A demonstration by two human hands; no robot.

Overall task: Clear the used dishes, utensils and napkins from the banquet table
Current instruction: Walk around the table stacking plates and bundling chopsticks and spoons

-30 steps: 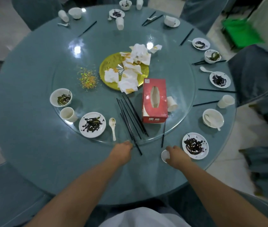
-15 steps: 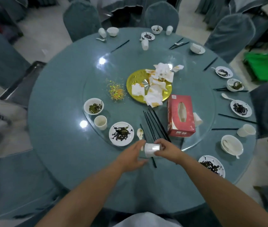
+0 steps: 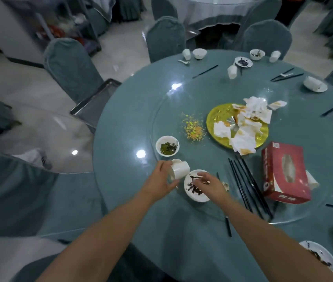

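Note:
My left hand [image 3: 160, 178] grips a white cup [image 3: 179, 169], tilted on its side just above a second white cup [image 3: 176, 161] standing on the glass turntable [image 3: 161, 110]. My right hand [image 3: 209, 187] lies over a small white plate [image 3: 194, 195] smeared with dark leftovers. Its fingers bend over the plate's middle, and blur hides whether they hold it. A white bowl [image 3: 167, 146] with green scraps stands just beyond the cups. A spoon [image 3: 225, 185] peeks out right of my right hand.
Black chopsticks [image 3: 247, 186] lie beside a red tissue box [image 3: 285, 171]. A gold plate [image 3: 218, 119] holds crumpled napkins [image 3: 249, 123]. Food crumbs [image 3: 193, 128] are scattered on the glass. More cups, plates and chopsticks ring the far and right rim. A metal tray [image 3: 94, 102] rests on a chair at left.
The cup passed from my right hand to my left and moved left over the standing cup. My right hand dropped onto the small plate. The view swung left.

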